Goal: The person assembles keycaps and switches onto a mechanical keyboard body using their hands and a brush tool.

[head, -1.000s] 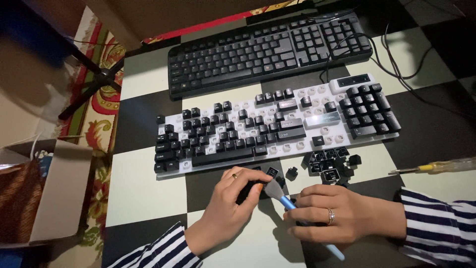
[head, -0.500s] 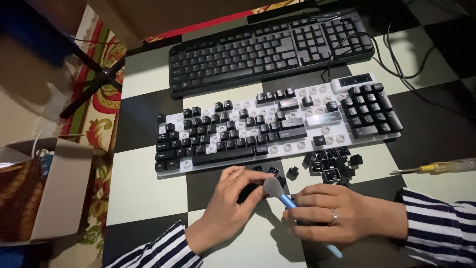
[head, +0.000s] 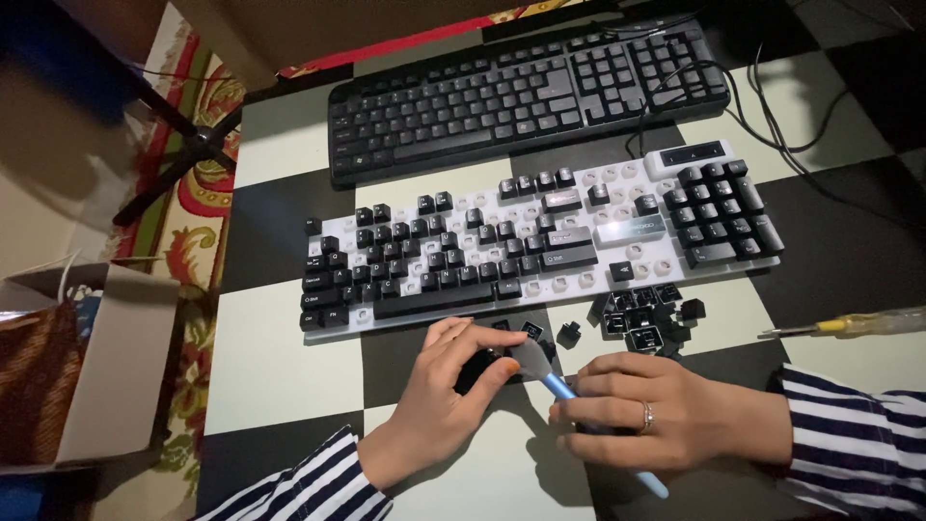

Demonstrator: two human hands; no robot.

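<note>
Diagonally, blue brush in right hand fingers, bristles up-left, left hand seemingly pinching dark keycap.

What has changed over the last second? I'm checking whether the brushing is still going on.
The small blue-handled brush in the right hand has swept slightly up and right across the black keycap pinched in the left hand. Both hands keep their grips. The white keyboard with missing keys, the loose keycap pile and the yellow screwdriver stayed put.
</note>
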